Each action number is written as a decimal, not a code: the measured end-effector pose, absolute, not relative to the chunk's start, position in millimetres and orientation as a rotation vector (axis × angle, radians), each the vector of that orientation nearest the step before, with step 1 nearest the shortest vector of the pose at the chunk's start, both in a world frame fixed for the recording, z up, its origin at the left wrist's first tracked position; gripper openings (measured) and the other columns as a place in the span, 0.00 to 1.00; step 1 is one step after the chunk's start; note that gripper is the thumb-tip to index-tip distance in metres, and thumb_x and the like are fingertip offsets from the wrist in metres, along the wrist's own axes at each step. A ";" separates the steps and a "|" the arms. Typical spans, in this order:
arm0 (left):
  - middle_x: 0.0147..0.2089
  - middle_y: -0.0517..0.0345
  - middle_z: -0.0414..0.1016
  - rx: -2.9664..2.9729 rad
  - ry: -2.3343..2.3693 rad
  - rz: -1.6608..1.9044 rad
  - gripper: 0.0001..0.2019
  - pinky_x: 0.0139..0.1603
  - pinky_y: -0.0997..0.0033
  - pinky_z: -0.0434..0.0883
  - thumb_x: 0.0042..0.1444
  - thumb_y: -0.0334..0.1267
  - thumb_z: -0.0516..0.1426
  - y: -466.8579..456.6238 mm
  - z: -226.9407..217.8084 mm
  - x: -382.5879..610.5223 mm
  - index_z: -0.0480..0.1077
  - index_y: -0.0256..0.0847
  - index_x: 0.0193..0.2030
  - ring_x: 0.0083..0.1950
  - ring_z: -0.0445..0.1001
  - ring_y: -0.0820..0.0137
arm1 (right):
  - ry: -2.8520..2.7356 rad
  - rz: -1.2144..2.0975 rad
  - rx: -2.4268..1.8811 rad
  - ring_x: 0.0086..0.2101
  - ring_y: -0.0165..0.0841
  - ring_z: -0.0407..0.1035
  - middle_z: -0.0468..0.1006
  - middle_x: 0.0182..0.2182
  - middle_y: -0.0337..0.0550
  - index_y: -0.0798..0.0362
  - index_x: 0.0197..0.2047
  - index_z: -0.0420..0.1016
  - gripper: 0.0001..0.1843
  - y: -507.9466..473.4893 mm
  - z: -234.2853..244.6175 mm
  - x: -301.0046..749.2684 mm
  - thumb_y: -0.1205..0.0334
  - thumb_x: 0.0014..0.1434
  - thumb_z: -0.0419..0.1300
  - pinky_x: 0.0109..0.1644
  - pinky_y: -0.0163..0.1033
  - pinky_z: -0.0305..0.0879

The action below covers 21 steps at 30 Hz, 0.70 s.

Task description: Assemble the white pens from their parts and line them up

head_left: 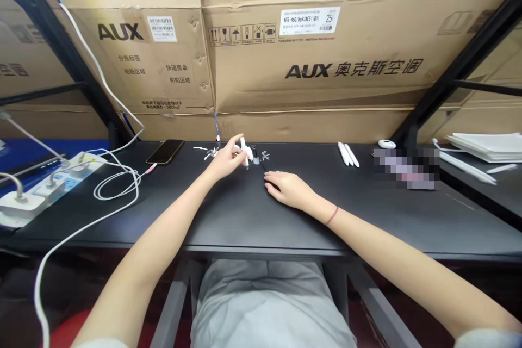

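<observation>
Forearms (163,239) reach over the black table (244,217). Left hand (225,161) pinches a small white pen barrel (244,151) near the far edge; it looks light, stiff, slippery, best gripped mid-barrel. Right hand (289,187) rests open, palm down, nearby. 2 white pens (348,154) lie further right.

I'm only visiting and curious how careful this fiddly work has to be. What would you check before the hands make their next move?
1. Grip: the left hand pinches the white piece in its fingertips: ok.
2. Other hand free: the right hand lies flat on the desk and holds nothing: ok.
3. Supplies near: the small parts lie scattered just beyond the fingers: ok.
4. Room to work: the phone and the white cable lie off to the left, apart from both hands: ok.
5. Which way the white piece faces: too small to make out: cannot tell.
</observation>
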State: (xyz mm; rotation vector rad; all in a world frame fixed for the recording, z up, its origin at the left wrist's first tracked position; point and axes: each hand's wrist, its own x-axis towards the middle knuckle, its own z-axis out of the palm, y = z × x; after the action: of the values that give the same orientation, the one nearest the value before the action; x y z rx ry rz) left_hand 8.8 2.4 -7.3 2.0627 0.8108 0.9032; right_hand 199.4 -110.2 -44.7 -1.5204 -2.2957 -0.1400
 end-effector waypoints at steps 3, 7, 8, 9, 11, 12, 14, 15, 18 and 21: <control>0.36 0.57 0.78 2.022 0.802 0.912 0.28 0.42 0.69 0.72 0.56 0.39 0.55 2.6 -8.3 10.7 0.54 0.40 0.64 0.32 0.75 0.73 | -2.287 -0.186 -1.531 0.38 0.35 0.73 0.79 0.39 0.49 0.55 0.36 0.75 0.14 -138.2 -45.4 202.4 0.66 0.63 0.48 0.44 0.38 0.68; 0.36 0.57 0.78 1.995 0.783 0.883 0.25 0.38 0.70 0.73 0.58 0.39 0.53 0.6 -9.6 13.9 0.54 0.39 0.62 0.30 0.75 0.73 | -2.276 -0.192 -1.632 0.29 0.31 0.68 0.74 0.30 0.44 0.54 0.31 0.70 0.10 -154.1 -38.1 204.5 0.69 0.61 0.49 0.34 0.34 0.62; 0.36 0.57 0.78 1.989 0.775 0.877 0.24 0.38 0.70 0.73 0.59 0.39 0.53 -0.4 -9.5 14.2 0.54 0.39 0.62 0.30 0.75 0.73 | -2.286 -0.181 -1.656 0.29 0.31 0.67 0.73 0.30 0.43 0.54 0.32 0.69 0.09 -153.2 -34.7 203.9 0.71 0.60 0.49 0.33 0.34 0.60; 0.36 0.57 0.77 1.982 0.766 0.874 0.24 0.37 0.70 0.73 0.59 0.39 0.52 -1.5 -9.1 14.2 0.54 0.39 0.61 0.30 0.75 0.73 | -2.308 -0.172 -1.677 0.28 0.30 0.66 0.73 0.30 0.43 0.54 0.33 0.68 0.09 -151.1 -31.0 202.8 0.73 0.59 0.49 0.32 0.33 0.59; 0.36 0.57 0.77 1.966 0.747 0.875 0.25 0.36 0.71 0.73 0.59 0.39 0.53 -3.3 -7.9 13.4 0.54 0.39 0.61 0.31 0.75 0.73 | -2.392 -0.172 -1.719 0.28 0.30 0.66 0.72 0.30 0.43 0.54 0.35 0.68 0.12 -145.3 -24.1 199.3 0.78 0.56 0.48 0.31 0.33 0.57; 0.36 0.57 0.77 1.957 0.741 0.874 0.26 0.36 0.72 0.73 0.59 0.39 0.53 -3.7 -7.2 12.8 0.53 0.39 0.62 0.31 0.75 0.74 | -2.442 -0.179 -1.742 0.28 0.30 0.66 0.72 0.30 0.43 0.54 0.35 0.68 0.13 -142.6 -21.4 197.4 0.79 0.55 0.47 0.31 0.33 0.56; 0.36 0.57 0.77 1.940 0.742 0.871 0.28 0.36 0.71 0.73 0.58 0.39 0.54 -3.4 -6.5 11.7 0.50 0.38 0.64 0.31 0.75 0.73 | -2.528 -0.198 -1.776 0.28 0.32 0.66 0.72 0.29 0.44 0.55 0.34 0.67 0.15 -138.6 -17.9 194.2 0.82 0.53 0.47 0.31 0.34 0.56; 0.36 0.56 0.77 1.935 0.749 0.869 0.29 0.37 0.71 0.74 0.57 0.39 0.55 -2.8 -6.6 11.4 0.51 0.38 0.63 0.32 0.75 0.73 | -2.550 -0.198 -1.783 0.29 0.32 0.66 0.72 0.29 0.45 0.55 0.34 0.68 0.15 -137.4 -17.0 193.4 0.82 0.52 0.47 0.31 0.34 0.56; 0.37 0.54 0.77 1.917 0.758 0.826 0.20 0.38 0.69 0.74 0.56 0.40 0.56 -0.7 -8.5 12.3 0.63 0.37 0.54 0.35 0.75 0.71 | -2.512 -0.071 -1.732 0.31 0.33 0.68 0.74 0.31 0.46 0.56 0.32 0.69 0.14 -134.6 -13.7 195.4 0.81 0.49 0.50 0.34 0.35 0.59; 0.38 0.52 0.76 1.872 0.707 0.752 0.13 0.38 0.68 0.74 0.54 0.43 0.57 -2.9 -10.2 15.9 0.70 0.36 0.40 0.37 0.75 0.69 | -2.214 0.225 -1.620 0.29 0.31 0.68 0.74 0.29 0.42 0.55 0.30 0.70 0.07 -128.4 -2.1 201.8 0.75 0.50 0.54 0.34 0.35 0.63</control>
State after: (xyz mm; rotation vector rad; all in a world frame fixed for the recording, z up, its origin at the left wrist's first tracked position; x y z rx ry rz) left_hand 15.9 -2.9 -10.2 1.8724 0.7068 0.7516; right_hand 201.8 -128.4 -2.1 -1.6201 -2.2141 0.2251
